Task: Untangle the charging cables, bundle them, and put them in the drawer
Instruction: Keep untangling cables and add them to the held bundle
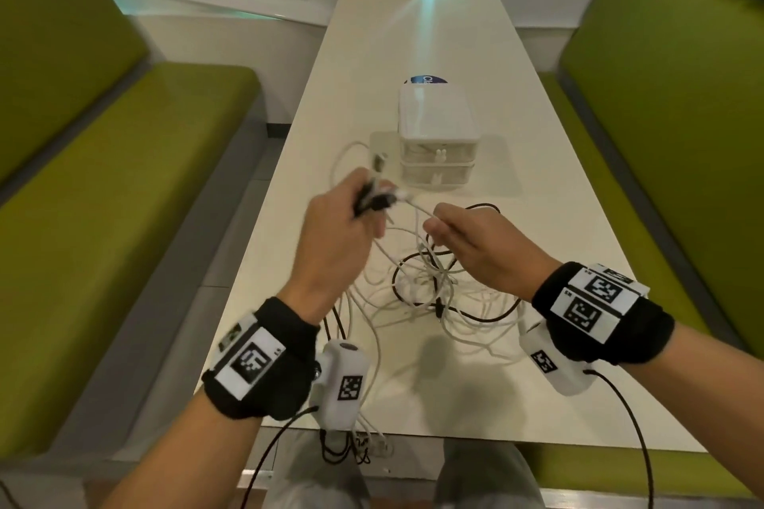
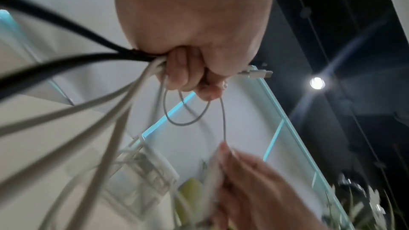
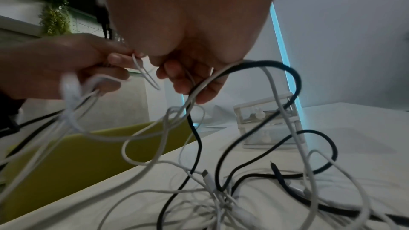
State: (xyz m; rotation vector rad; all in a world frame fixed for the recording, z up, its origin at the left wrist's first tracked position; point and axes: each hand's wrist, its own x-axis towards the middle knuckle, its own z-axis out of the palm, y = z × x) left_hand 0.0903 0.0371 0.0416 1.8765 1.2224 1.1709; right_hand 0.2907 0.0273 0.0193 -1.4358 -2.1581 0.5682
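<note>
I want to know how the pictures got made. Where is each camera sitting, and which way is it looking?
Head: worn on the head, looking forward and down at the table, tangled cables and drawer box; both hands and wristbands show.
Left wrist: looks along the left hand gripping cable ends, tilted up toward the ceiling; right hand shows below.
Right wrist: looks along the right hand, low over the table; left hand shows too.
All three share the cables and the drawer box.

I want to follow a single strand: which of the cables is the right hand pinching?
The thin white cable running taut from the left hand to the right hand; the other cables are gathered in the left fist or lie tangled on the table.
</note>
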